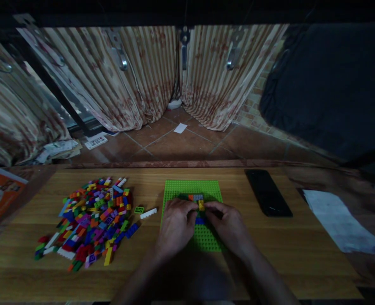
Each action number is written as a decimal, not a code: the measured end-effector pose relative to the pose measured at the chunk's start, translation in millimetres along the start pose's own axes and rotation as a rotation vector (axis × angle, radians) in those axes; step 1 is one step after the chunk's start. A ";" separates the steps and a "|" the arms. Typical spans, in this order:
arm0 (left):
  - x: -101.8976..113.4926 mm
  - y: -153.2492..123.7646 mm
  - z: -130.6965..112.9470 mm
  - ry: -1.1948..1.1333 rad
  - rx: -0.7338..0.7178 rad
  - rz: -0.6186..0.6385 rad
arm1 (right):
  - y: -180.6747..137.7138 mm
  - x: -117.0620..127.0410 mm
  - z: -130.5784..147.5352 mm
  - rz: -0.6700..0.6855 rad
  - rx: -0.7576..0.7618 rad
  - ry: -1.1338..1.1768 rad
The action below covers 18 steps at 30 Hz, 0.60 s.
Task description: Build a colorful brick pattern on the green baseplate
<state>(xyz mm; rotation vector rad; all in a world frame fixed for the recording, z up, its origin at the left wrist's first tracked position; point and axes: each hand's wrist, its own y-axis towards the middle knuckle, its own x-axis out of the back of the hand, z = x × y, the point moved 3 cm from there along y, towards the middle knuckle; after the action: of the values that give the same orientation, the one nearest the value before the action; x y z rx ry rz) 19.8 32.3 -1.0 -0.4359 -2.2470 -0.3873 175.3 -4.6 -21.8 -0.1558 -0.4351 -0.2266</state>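
A green studded baseplate (206,243) lies on the wooden table. On it stand toy bricks: a grey brick (198,197), an orange brick (190,197) and a blue brick (200,220). A yellow toy brick (201,205) sits between my hands, just in front of the grey one. My left hand (177,222) is closed, its fingertips against the yellow brick's left side and its palm over the plate's left part. From the right, the pinched fingers of my right hand (230,224) meet the same brick. My fingers partly hide the bricks around it.
A pile of loose mixed bricks (95,220) spreads over the table's left side. Between pile and plate lie a white brick (148,213) and a lime brick (139,210). A black phone (268,192) lies at right; papers (341,220) are beyond the table's right edge.
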 end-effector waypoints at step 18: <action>-6.2 2.5 -2.3 0.033 0.016 0.033 | 2.6 -3.2 3.7 -0.033 0.037 -0.136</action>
<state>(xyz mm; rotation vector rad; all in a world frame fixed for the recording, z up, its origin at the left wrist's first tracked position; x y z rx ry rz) 26.3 32.4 -3.9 -0.4548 -2.2071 -0.3572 171.6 -0.7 -20.1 -0.1284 -0.5768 -0.2406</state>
